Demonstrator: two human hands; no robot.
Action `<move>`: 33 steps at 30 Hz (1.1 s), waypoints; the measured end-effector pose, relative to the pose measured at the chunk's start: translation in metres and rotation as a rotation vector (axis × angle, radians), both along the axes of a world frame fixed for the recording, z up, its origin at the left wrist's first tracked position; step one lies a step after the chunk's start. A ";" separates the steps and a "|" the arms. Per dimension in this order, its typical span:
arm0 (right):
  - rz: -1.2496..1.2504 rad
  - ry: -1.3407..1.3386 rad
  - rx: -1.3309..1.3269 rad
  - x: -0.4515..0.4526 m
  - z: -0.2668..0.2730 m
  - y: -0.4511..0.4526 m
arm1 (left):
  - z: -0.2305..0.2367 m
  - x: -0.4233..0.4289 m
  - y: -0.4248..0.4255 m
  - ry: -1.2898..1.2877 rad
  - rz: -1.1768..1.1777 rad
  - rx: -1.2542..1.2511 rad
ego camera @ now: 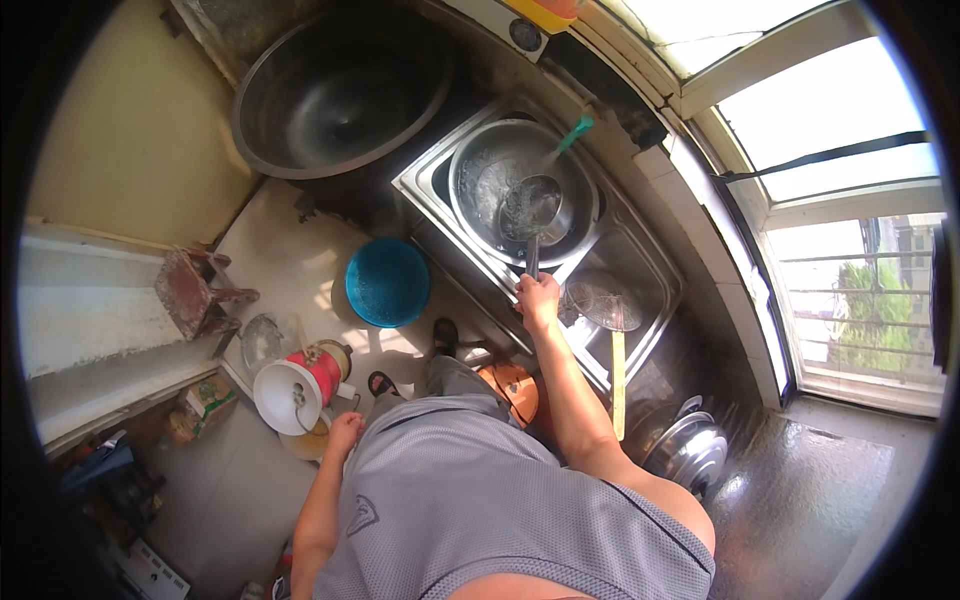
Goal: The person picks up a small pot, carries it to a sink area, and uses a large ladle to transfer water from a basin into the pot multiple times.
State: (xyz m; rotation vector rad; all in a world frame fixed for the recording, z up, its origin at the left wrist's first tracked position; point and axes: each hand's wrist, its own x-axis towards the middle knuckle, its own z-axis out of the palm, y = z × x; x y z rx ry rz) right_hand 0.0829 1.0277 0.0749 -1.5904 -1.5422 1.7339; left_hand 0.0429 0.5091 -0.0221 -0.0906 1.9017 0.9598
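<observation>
My right hand grips the handle of a metal ladle, whose bowl sits inside a round metal basin. Rippling water covers part of the basin's inside. A green tap nozzle points down over its far rim, with a stream beneath it. The basin rests in the left bowl of a stainless steel double sink. Across the right bowl lies a wire-mesh skimmer with a long, pale handle, close to my right forearm. Hanging at my side, my left hand has curled fingers and shows nothing in them.
A large dark wok adjoins the sink. On the floor are a blue basin, a red-and-white appliance, an orange object and a worn stool. Metal lids lean on the right beside a wet countertop.
</observation>
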 end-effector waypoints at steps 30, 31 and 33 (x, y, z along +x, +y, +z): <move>0.248 0.619 -0.322 0.053 0.094 -0.075 | -0.017 0.033 -0.087 -0.084 0.118 0.009; 0.249 0.590 -0.329 0.050 0.099 -0.091 | -0.020 0.037 -0.097 -0.075 0.134 0.022; 0.269 0.582 -0.426 0.049 0.091 -0.115 | -0.027 0.044 -0.119 -0.055 0.125 0.024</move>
